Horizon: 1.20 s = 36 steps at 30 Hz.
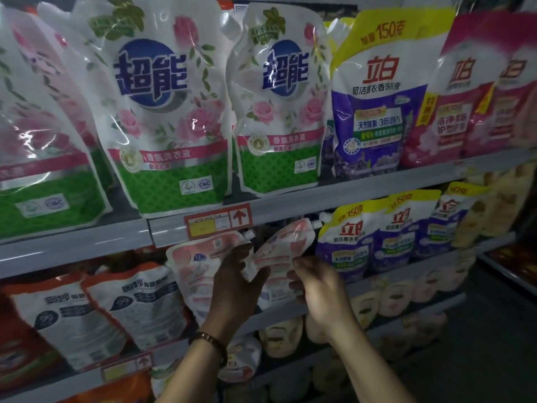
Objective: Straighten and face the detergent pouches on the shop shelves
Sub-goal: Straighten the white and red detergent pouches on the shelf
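Observation:
Two pale pink detergent pouches stand on the second shelf. The left pink pouch (195, 264) leans left behind my left hand (236, 282), whose straight fingers lie against the edge of the right pink pouch (280, 247). That pouch tilts to the right, its spout up by the shelf rail. My right hand (315, 285) pinches its lower right edge, fingers curled round it. A bracelet is on my left wrist.
The top shelf carries large white-and-green rose pouches (162, 112), a purple pouch (374, 106) and pink ones (465, 91). Purple pouches (386, 237) stand right of my hands, white-and-orange pouches (128, 303) left. A red price tag (218, 221) sits on the shelf rail (290, 203). Lower shelves hold more pouches.

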Motion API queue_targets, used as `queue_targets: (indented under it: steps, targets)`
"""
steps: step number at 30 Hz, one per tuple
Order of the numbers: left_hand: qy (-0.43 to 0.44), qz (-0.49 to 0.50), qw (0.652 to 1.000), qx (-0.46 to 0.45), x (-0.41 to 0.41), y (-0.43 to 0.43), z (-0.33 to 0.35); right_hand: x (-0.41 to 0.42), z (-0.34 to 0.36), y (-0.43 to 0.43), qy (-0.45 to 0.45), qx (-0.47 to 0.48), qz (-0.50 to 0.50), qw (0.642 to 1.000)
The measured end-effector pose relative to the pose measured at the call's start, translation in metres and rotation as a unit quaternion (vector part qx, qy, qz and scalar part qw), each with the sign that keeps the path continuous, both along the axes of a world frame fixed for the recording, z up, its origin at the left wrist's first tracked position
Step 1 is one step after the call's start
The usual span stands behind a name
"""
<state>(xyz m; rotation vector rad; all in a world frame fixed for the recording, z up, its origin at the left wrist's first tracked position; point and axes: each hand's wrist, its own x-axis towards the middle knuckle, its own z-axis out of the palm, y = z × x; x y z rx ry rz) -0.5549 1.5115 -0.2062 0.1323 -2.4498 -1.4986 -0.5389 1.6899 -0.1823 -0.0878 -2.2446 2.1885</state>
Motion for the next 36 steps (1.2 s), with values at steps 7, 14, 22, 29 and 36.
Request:
queue_targets:
  steps: [7,14,22,29,36]
  targets:
    - [0.022,0.043,0.994,-0.102,-0.023,0.016,-0.01,-0.033,-0.011,0.013,0.023,-0.013,0.018,0.999]
    - [0.05,0.136,0.946,-0.29,-0.047,0.031,-0.042,-0.058,-0.029,0.041,-0.001,-0.006,0.064,0.998]
    - [0.076,0.155,0.929,-0.328,-0.048,0.037,-0.039,-0.064,-0.024,0.049,-0.036,0.041,0.147,0.988]
    - [0.085,0.169,0.955,-0.228,-0.039,0.038,-0.034,-0.058,-0.019,0.041,-0.061,0.004,0.173,0.983]
    - [0.055,0.093,0.991,-0.078,-0.04,0.028,-0.03,-0.053,-0.011,0.043,-0.03,-0.027,0.203,0.978]
